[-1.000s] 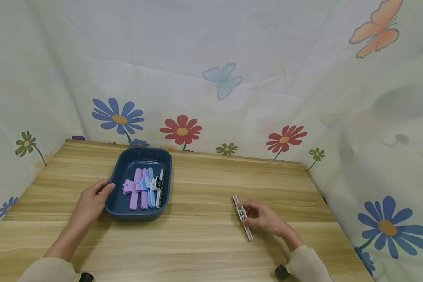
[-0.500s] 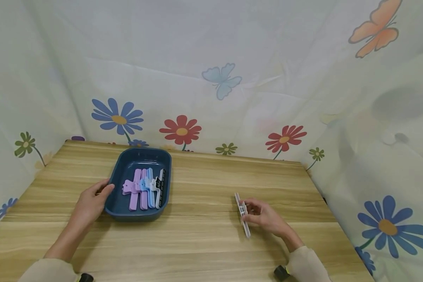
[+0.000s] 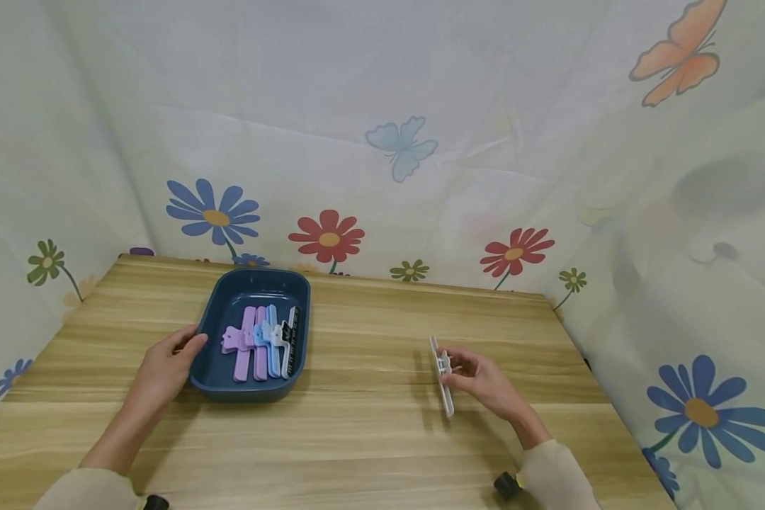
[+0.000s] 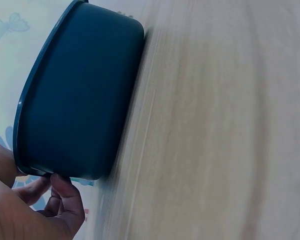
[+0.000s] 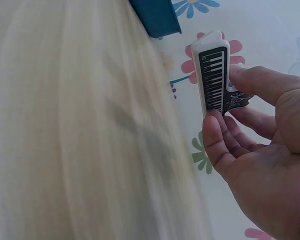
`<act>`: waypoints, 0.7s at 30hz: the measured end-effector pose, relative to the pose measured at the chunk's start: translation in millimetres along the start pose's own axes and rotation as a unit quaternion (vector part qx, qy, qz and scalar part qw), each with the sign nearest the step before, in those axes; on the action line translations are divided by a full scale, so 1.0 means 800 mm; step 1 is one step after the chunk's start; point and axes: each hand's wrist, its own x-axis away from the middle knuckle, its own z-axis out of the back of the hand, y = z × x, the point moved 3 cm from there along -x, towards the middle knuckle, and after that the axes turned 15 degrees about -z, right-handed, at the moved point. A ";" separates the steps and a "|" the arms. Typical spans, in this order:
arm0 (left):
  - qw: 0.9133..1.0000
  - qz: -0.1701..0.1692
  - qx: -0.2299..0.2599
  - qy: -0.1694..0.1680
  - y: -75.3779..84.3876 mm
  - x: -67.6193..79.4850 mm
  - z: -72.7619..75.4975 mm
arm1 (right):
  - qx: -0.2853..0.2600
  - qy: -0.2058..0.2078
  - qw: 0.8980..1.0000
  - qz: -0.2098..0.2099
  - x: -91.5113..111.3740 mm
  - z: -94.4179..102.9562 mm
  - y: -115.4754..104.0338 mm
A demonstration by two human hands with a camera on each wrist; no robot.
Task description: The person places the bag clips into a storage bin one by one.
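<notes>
My left hand (image 3: 164, 370) grips the left side of a dark blue tray (image 3: 248, 394), thumb at the rim and fingers curled beneath it, as the left wrist view shows. Several long-bar clips lie side by side inside: purple clips (image 3: 242, 361), a light blue clip (image 3: 273, 360) and a white-and-black clip (image 3: 291, 354). To the right, my right hand (image 3: 484, 386) pinches a white clip (image 5: 213, 77) by its middle handle between thumb and fingers. Black piano-key print covers one face of its bar. The clip hangs just over the table, its shadow falling to the left.
The wood-grain table (image 3: 357, 439) stretches between the tray and my right hand. A pale cloth backdrop (image 3: 293, 142) printed with flowers and butterflies stands along the table's back and sides.
My right hand has raised the white clip off the table, and its bar has turned more upright in the head view. The left hand and the tray have stayed put.
</notes>
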 end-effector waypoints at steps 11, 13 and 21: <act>1.000 0.002 0.000 -0.001 0.000 0.000 0.000 | -0.008 0.022 1.000 0.010 -0.001 0.012 -0.016; 1.000 0.000 0.000 0.000 0.001 0.000 0.000 | -0.007 0.024 1.000 0.010 0.000 0.015 -0.019; 1.000 -0.001 -0.001 -0.001 0.002 0.000 0.000 | -0.010 0.017 1.000 0.021 -0.001 0.029 -0.039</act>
